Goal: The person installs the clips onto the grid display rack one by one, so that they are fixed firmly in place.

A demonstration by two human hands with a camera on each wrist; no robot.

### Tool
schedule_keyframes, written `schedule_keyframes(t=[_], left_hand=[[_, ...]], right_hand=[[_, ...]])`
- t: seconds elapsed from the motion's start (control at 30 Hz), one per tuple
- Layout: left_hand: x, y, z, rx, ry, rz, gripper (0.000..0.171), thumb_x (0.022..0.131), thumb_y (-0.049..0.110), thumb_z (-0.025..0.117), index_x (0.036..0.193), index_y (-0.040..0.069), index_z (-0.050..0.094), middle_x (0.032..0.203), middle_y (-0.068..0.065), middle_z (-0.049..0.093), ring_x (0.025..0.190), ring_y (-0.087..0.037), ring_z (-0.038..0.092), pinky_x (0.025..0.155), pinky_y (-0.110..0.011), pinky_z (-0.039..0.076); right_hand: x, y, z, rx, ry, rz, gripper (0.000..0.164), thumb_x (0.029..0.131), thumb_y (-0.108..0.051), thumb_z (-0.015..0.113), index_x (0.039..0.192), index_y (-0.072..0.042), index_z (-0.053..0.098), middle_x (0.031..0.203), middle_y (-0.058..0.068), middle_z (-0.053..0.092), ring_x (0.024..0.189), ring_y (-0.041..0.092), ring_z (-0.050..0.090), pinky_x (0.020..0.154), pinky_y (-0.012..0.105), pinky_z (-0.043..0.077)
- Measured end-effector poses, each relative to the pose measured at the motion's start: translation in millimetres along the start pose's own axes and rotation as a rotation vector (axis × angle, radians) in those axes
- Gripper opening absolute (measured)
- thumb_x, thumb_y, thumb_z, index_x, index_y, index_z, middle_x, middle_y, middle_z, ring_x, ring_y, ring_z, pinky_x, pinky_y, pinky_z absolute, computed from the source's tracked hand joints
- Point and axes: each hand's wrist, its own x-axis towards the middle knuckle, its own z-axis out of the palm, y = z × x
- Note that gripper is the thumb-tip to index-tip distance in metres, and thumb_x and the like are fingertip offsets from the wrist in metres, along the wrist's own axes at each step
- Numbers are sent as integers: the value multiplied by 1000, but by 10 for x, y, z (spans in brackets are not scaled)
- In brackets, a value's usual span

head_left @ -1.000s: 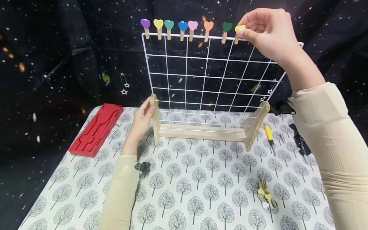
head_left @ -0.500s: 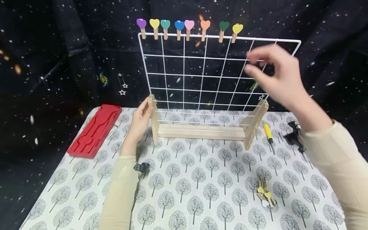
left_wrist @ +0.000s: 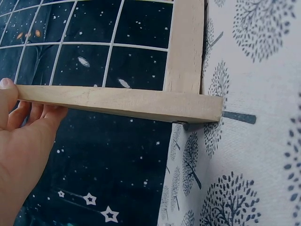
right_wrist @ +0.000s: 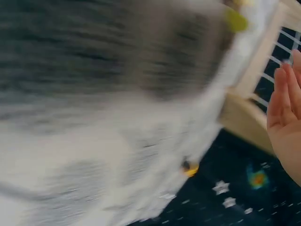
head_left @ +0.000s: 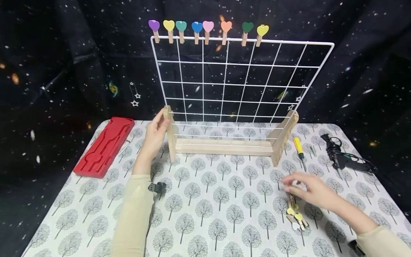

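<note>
My left hand [head_left: 155,134] grips the left upright of a wooden stand [head_left: 224,148], thumb on the near side and fingers behind it; the left wrist view shows the same hold on the wooden side piece [left_wrist: 122,101]. The stand carries a white wire grid [head_left: 237,75]. Along its top wire sit several heart clothespins, from a purple heart clothespin [head_left: 154,25] to a yellow heart clothespin [head_left: 262,31]. My right hand [head_left: 309,189] holds nothing, fingers loosely bent, just above a small pile of heart clothespins [head_left: 296,217] in yellow and white. The right wrist view is blurred.
A red moulded tray [head_left: 104,148] lies at the left, with a thin metal tool [head_left: 124,147] beside it. At the right are a yellow-handled screwdriver [head_left: 298,148] and a black device with cables [head_left: 345,157]. A dark starry cloth [head_left: 80,57] hangs behind.
My right hand let go of the yellow heart clothespin on the top wire and came down to the pile on the table. My left hand keeps its hold on the stand.
</note>
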Motion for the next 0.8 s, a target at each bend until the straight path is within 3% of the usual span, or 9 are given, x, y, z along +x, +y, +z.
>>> schedule_keyframes(t=[0.13, 0.3, 0.43, 0.6, 0.7, 0.8], left_hand=[[-6, -11, -4, 11, 7, 0, 50, 90, 22, 44, 137, 12, 27, 136, -12, 34, 125, -19, 33, 103, -30, 29], [1, -11, 0, 4, 12, -5, 50, 90, 21, 44, 137, 12, 27, 137, -11, 34, 125, -18, 32, 104, -29, 28], [3, -7, -13, 7, 8, -9, 50, 91, 22, 43, 137, 12, 27, 138, -10, 32, 126, -18, 30, 104, -28, 27], [5, -18, -22, 18, -4, -6, 50, 91, 23, 43, 137, 13, 27, 137, -11, 33, 125, -18, 32, 104, -29, 28], [7, -24, -23, 24, -7, 1, 50, 91, 24, 43, 137, 14, 26, 137, -10, 33, 125, -18, 32, 104, -29, 28], [7, -21, -18, 11, -10, 1, 50, 91, 23, 42, 137, 13, 26, 138, -10, 32, 126, -17, 31, 104, -28, 27]], right_hand=[[-319, 87, 109, 4, -43, -36, 26, 73, -16, 69, 97, -24, 61, 93, -14, 60, 85, 1, 55, 75, 18, 46], [-474, 81, 180, -2, -56, -114, 30, 72, -14, 70, 98, -25, 61, 98, -11, 59, 91, 3, 53, 84, 9, 36], [-434, 32, 173, -54, -53, -160, 35, 66, -14, 72, 98, -25, 61, 100, -9, 60, 93, 7, 52, 89, 9, 32], [-320, -49, 137, -193, -122, -281, 47, 57, -14, 72, 101, -24, 62, 104, -7, 60, 94, 12, 56, 82, 26, 45], [-244, -92, 128, -214, -184, -327, 44, 57, -14, 72, 100, -20, 63, 103, -5, 60, 92, 14, 57, 76, 34, 49], [-185, -125, 134, -204, -216, -354, 37, 58, -17, 73, 95, -19, 65, 96, -9, 60, 88, 9, 56, 75, 32, 48]])
